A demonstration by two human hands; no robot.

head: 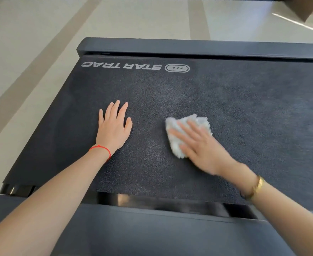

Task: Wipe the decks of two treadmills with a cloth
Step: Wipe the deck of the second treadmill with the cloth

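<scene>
Pressing down on the belt [170, 93], the right hand [201, 146] lies flat over a white cloth [187, 130], fingers spread across it rather than curled round it, so the cloth is pinned to the belt under the palm and not gripped. The cloth is bunched and fluffy, and shows past the fingertips on the side toward the logo [135, 66]. That hand is blurred; the cloth sits near the middle of the belt, to the right of the left hand [113, 126].

The left hand rests palm down on the belt with its fingers straight and close together, empty, well apart from the cloth. A red string [101, 148] circles its wrist; a gold bracelet [257, 187] sits on the right wrist.

The logo, white lettering printed upside down from where the person stands, lies at the far end of the belt, beyond both hands. Past it runs a dark end cap [189, 47], then a pale floor [31, 43] with darker stripes. On the near side of the belt, a dark cover [152, 231] crosses under both forearms.
</scene>
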